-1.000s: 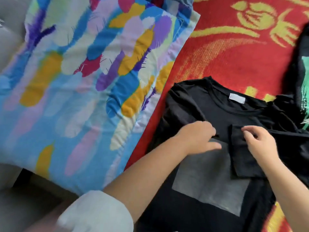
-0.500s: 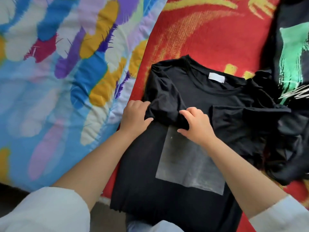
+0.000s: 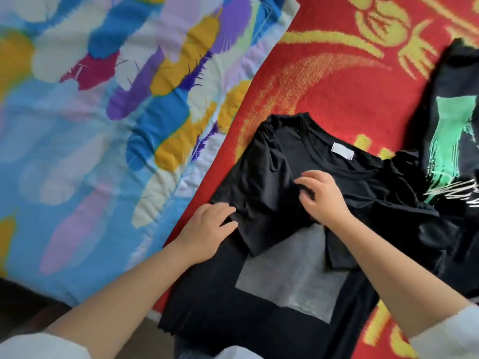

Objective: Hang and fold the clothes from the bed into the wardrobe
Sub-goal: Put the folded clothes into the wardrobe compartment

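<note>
One black T-shirt (image 3: 261, 301) is lying on the red blanket (image 3: 331, 81), under both hands, its two sleeves folded in over the one grey square (image 3: 293, 278). The left hand (image 3: 207, 233) is pressing flat on the shirt's left edge, fingers loosely spread. The right hand (image 3: 322, 196) is resting by the collar, fingers curled and pinching the folded sleeve. One second dark shirt (image 3: 451, 141) is lying to the right of the right hand; one colourful quilt (image 3: 103, 120) is spreading left of the left hand.
</note>
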Demonstrator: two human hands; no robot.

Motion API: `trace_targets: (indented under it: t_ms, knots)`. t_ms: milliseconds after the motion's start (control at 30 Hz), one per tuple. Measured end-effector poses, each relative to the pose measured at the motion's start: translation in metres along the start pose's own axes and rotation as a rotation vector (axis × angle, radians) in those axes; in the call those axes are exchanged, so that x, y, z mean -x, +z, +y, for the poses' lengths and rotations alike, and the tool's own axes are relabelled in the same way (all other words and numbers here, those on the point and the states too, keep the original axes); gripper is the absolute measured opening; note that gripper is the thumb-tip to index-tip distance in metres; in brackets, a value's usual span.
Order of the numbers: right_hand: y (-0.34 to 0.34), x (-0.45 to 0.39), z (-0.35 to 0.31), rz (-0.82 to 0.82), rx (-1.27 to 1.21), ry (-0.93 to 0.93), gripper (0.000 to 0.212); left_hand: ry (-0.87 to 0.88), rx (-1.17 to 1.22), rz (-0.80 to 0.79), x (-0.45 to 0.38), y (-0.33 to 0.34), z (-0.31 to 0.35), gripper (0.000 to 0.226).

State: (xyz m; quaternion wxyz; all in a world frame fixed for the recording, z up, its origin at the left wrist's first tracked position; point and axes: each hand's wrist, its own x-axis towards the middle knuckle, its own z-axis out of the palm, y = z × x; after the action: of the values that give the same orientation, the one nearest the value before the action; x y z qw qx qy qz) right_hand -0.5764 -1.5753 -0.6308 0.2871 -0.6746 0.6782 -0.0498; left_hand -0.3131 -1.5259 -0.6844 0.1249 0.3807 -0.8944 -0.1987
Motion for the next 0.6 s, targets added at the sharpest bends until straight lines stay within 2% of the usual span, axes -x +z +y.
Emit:
trace_targets:
  t_ms: [67,133,167,233,333,400,500,600]
  knots:
    - [-0.007,-0.037,-0.024,-0.060,-0.176,0.226,0.047,-0.161,-0.016,0.026,-0.008,-0.003,0.000,0.053]
    - [-0.007,-0.074,-0.044,-0.162,-0.279,0.383,0.062,-0.270,-0.053,-0.080,-0.016,-0.004,-0.005,0.074]
    - [-0.006,-0.088,-0.053,-0.188,-0.288,0.388,0.063,-0.292,-0.065,-0.140,-0.020,-0.005,-0.008,0.075]
    - [-0.005,-0.107,-0.065,-0.208,-0.298,0.333,0.057,-0.312,-0.093,-0.194,-0.023,-0.010,-0.009,0.056]
    - [-0.001,-0.135,-0.077,0.013,-0.406,0.263,0.040,-0.407,-0.005,-0.129,-0.020,-0.011,-0.015,0.044]
    - [0.003,-0.152,-0.078,0.099,-0.413,0.244,0.039,-0.452,0.067,-0.102,-0.014,-0.010,-0.022,0.042]
    - [0.018,-0.159,-0.076,0.052,-0.360,0.269,0.041,-0.488,0.123,-0.149,-0.009,-0.010,-0.027,0.038]
    - [0.020,-0.145,-0.076,0.074,-0.403,0.296,0.039,-0.601,0.207,-0.186,-0.008,-0.010,-0.029,0.028]
